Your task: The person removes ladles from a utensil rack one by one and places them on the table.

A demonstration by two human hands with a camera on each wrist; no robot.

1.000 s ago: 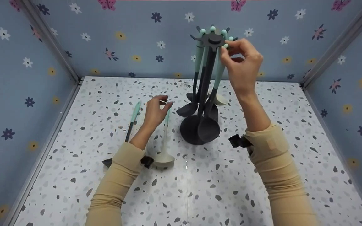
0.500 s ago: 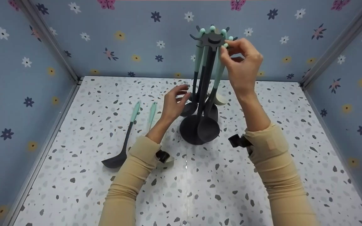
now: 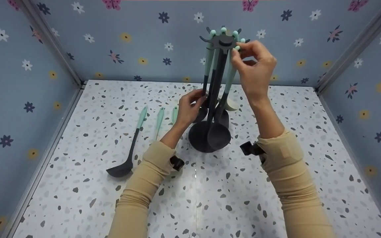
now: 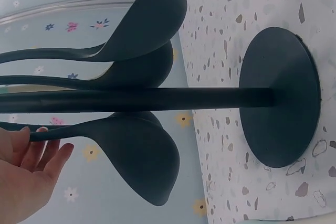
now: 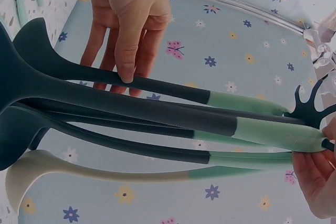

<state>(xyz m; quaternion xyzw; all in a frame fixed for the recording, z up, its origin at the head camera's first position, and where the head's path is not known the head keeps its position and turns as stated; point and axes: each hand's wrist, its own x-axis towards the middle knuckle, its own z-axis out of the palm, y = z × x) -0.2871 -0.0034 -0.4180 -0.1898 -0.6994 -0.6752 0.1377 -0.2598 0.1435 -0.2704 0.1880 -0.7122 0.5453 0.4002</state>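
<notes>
A black utensil stand (image 3: pixel 217 76) on a round base holds several hanging ladles with mint-green handles. My left hand (image 3: pixel 189 107) pinches the dark shaft of the ladle (image 4: pixel 144 156) on the stand's left side, thumb on one side and fingers on the other; the right wrist view shows this pinch too. Up at the hook ring, my right hand (image 3: pixel 256 69) pinches the top end of the green handle (image 5: pixel 275 134) of another black ladle (image 3: pixel 219 136). That ladle's bowl hangs in front of the base. A cream ladle (image 5: pixel 68 169) hangs behind.
Left of the stand, a black ladle (image 3: pixel 121 169) lies on the speckled tabletop (image 3: pixel 230 198). Beside it lie two more utensils with green handles (image 3: pixel 160 116), mostly hidden under my left forearm. A flowered wall (image 3: pixel 164 43) rises close behind the stand.
My left hand has moved right and slightly up from above the lying utensils to the stand, and now pinches a hanging ladle's shaft. My right hand has stayed at the hooks.
</notes>
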